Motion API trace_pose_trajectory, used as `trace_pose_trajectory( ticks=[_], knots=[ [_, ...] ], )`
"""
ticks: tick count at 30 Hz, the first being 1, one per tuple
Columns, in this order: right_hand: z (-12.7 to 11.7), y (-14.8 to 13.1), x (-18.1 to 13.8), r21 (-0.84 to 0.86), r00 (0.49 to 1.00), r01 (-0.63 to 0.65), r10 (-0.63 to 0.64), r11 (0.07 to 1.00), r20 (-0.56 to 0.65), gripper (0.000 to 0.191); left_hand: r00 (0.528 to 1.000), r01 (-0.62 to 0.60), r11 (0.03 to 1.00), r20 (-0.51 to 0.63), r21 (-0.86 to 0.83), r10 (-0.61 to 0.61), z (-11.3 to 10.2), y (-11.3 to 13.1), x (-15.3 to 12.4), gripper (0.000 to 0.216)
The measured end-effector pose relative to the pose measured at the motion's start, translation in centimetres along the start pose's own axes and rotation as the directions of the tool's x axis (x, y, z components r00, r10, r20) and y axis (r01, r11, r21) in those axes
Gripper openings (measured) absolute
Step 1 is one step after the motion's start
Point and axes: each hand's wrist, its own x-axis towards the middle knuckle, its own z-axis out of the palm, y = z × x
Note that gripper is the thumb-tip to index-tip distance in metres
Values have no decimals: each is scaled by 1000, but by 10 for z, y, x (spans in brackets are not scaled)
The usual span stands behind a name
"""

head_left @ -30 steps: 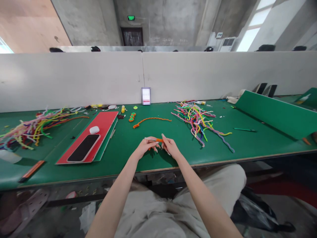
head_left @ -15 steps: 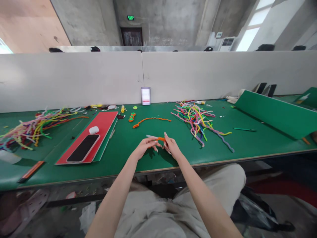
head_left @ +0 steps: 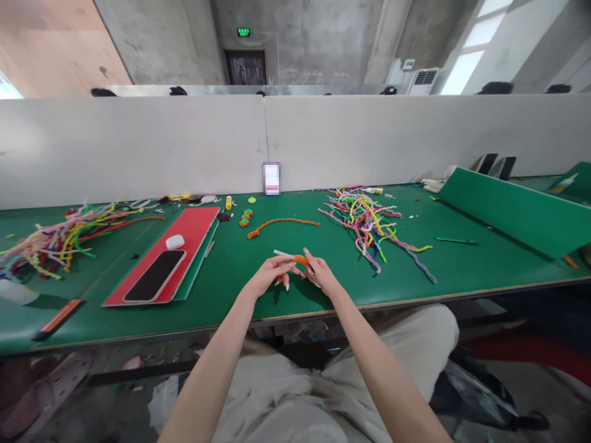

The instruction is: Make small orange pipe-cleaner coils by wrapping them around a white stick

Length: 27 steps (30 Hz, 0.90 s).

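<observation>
My left hand [head_left: 272,274] and my right hand [head_left: 319,271] meet just above the green table near its front edge. Between them is a short orange pipe cleaner [head_left: 300,259], pinched by the fingers of both. A thin white stick [head_left: 282,253] pokes out past my left fingertips; how it joins the orange piece is hidden. Beyond the hands lies a long orange twisted pipe cleaner [head_left: 286,220] with a thick coiled end at its left. Small orange and green coiled pieces [head_left: 246,218] sit in a row to its left.
Piles of coloured pipe cleaners lie at the right [head_left: 364,224] and far left [head_left: 69,237]. A red board [head_left: 161,271] carries a phone [head_left: 156,275] and white case [head_left: 175,242]. A green pen-like tool [head_left: 456,241], a cutter [head_left: 58,320] and a leaning green board [head_left: 512,212] are around.
The left fingers have shifted slightly around the orange piece, with the lower ones now curled differently. Both hands stay in nearly the same place. Nothing else on the table has moved.
</observation>
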Motion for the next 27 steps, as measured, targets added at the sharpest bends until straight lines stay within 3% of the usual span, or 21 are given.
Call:
trace_pose_trajectory(
  ticks=[6, 12, 23, 27],
  knots=[
    [0, -2, -2, -34, 999, -21, 22, 999, 36, 50, 998, -18, 999, 66, -43, 21, -1, -2, 0, 35],
    [2, -4, -4, -68, 997, -33, 37, 997, 65, 48, 998, -32, 996, 57, -78, 37, -1, -3, 0, 29],
    [4, 1, -1, -84, 999, 47, -47, 995, -3, 48, 1000, -25, 999, -1, -43, 25, 3, 0, 0, 44],
    [6, -2, -4, -70, 995, 99, -99, 993, 0, 43, 992, -46, 998, -118, -53, 39, 0, -2, 2, 41]
  ],
)
